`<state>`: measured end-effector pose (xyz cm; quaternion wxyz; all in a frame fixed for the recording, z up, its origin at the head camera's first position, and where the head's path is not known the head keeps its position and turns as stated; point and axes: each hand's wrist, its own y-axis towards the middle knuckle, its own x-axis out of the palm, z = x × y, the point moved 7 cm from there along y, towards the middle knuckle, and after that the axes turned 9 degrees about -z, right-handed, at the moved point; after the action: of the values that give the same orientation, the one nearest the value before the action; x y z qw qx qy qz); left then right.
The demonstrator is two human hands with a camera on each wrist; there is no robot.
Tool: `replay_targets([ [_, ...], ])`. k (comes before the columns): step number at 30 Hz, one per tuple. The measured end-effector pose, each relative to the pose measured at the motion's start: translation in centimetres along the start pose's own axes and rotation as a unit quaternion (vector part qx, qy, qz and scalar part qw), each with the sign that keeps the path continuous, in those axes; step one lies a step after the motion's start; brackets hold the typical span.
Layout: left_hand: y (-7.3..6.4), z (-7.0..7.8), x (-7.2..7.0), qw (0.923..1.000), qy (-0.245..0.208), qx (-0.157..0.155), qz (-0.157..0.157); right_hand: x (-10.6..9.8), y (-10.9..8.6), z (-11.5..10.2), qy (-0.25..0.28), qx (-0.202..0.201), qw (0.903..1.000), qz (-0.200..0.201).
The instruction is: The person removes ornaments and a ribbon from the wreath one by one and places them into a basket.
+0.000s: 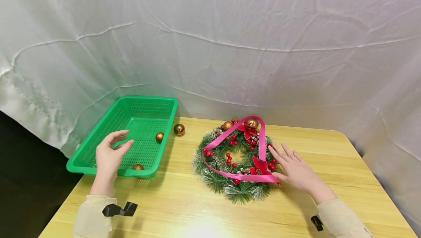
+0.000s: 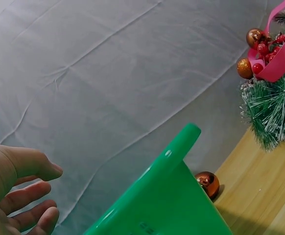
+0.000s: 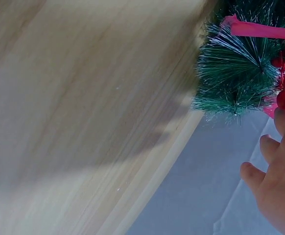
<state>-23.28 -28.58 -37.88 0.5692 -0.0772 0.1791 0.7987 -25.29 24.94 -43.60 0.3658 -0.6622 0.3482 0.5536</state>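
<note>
A round wreath [image 1: 217, 181] lies on the surface [image 1: 184, 208] just left of the nearer right hand [image 1: 296, 170], its fingers spread, gripping nothing; well apart, the left hand [image 1: 110, 154], loosely curved and empty, hovers by a green basket [image 1: 149, 110].

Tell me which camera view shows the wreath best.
The head view: the wreath's full ring is in frame, though the pink ribbon crosses it. The left wrist view catches only one side, cut by the right edge; the right wrist view, only a piece at upper right.
</note>
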Motion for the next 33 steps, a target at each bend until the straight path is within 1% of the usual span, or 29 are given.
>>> replay_targets([
  [6, -0.1, 0.3, 0.4, 0.9999, -0.012, 0.005, -0.004, 0.0, -0.1, 0.0, 0.003, 0.0, 1.0, 0.0],
  [11, -0.1, 0.5, 0.9, 0.9998, -0.011, 0.008, -0.011, -0.1, -0.1, 0.0, 0.004, 0.001, 1.0, 0.001],
  [14, 0.0, 0.8, 1.5, 0.9996, -0.01, 0.018, -0.018, -0.1, -0.1, 0.0, 0.005, 0.001, 1.0, 0.0],
  [17, 0.1, 1.3, 2.4, 0.9991, -0.009, 0.028, -0.03, -0.1, -0.2, 0.0, 0.008, 0.001, 1.0, 0.0],
  [21, 0.1, 2.3, 4.3, 0.9974, -0.015, 0.045, -0.054, -0.1, -0.2, 0.0, 0.009, 0.0, 1.0, -0.001],
  [25, 0.2, 3.4, 6.7, 0.9941, -0.044, 0.066, -0.074, 0.0, -0.1, 0.0, 0.012, -0.002, 0.9999, -0.001],
  [29, 0.2, 4.2, 9.9, 0.9897, -0.069, 0.077, -0.098, -0.1, -0.1, 0.0, 0.014, -0.002, 0.9999, -0.001],
  [33, 0.3, 4.7, 13.1, 0.9846, -0.09, 0.091, -0.119, -0.1, -0.1, -0.1, 0.013, -0.004, 0.9999, -0.005],
])
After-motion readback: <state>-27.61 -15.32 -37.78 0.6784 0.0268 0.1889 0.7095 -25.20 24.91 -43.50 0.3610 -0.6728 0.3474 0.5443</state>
